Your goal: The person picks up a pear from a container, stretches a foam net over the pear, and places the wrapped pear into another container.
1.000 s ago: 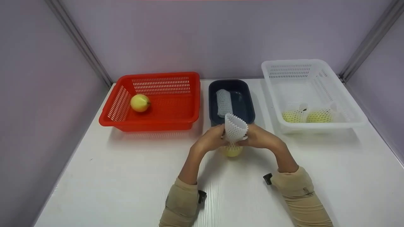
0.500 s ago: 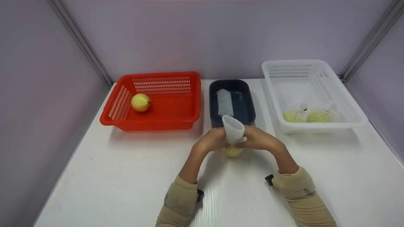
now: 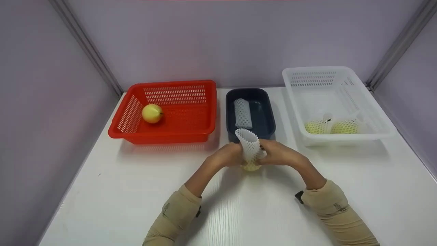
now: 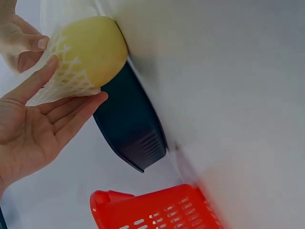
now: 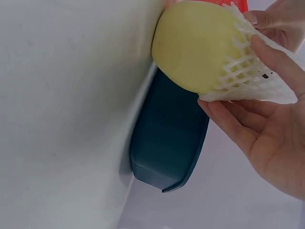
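Note:
A yellow pear (image 4: 102,50) stands on the white table with a white foam net sleeve (image 3: 250,145) drawn over its upper part. The net's loose end rises above the fruit as an open tube. From the left, my left hand (image 3: 229,155) pinches the net's edge between thumb and fingers. On the opposite side my right hand (image 3: 278,152) grips the net the same way. Bare yellow skin of the lower pear shows in both wrist views. Most fingertips are hidden in the head view.
Behind the hands is a dark blue bin (image 3: 263,112) with another foam net (image 3: 242,113) in it. At left, a red basket (image 3: 170,131) contains one pear (image 3: 152,113). A white basket (image 3: 341,137) at right holds netted pears (image 3: 344,126).
Both hands have come slightly nearer the body, and the left forearm has swung outward to the left. The net's top leans further left, and its mesh appears lower on the pear.

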Available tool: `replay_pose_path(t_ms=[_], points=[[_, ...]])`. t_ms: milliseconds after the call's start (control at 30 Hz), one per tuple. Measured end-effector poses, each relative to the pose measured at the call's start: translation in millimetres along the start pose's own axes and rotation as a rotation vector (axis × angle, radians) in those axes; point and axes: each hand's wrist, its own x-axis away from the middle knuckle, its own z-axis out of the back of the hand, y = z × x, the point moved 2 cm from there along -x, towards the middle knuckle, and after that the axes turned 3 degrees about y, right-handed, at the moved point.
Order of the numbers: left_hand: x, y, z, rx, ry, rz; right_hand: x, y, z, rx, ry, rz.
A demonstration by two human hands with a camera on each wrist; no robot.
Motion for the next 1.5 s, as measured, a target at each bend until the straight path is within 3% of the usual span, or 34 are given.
replay_pose_path(t_ms=[400,600,733,933,967,1100,1267,1367,1500], points=[[-3.5,-10.2,-7.8,0.075,-0.069,0.041,-0.4,3,-7,-0.008,-0.045,-0.073],[-3.8,-13.8,-13.7,0.042,-0.064,0.033,-1.0,6,-10,-0.019,-0.070,-0.072],[-3.1,-15.6,-14.1,0.085,-0.067,-0.015,-1.3,7,-9,-0.042,-0.087,-0.046],[-3.2,-17.1,-11.6,0.339,-0.040,-0.197,1.0,3,-1,-0.052,-0.080,-0.026],[-3.2,-17.5,-11.0,0.360,-0.023,-0.198,1.6,2,1,-0.048,-0.063,-0.023],[-1.5,-19.1,-8.2,0.398,0.053,-0.129,3.0,-7,4,-0.036,-0.003,0.003],[0.0,-15.1,-7.8,0.421,0.080,-0.032,4.2,-12,2,0.051,0.043,0.040],[-0.8,-12.1,-8.2,0.380,0.098,-0.012,4.1,-10,0,0.079,0.053,0.049],[-2.7,-9.2,-9.9,0.302,0.093,0.001,3.4,-4,-1,0.017,0.018,0.021]])
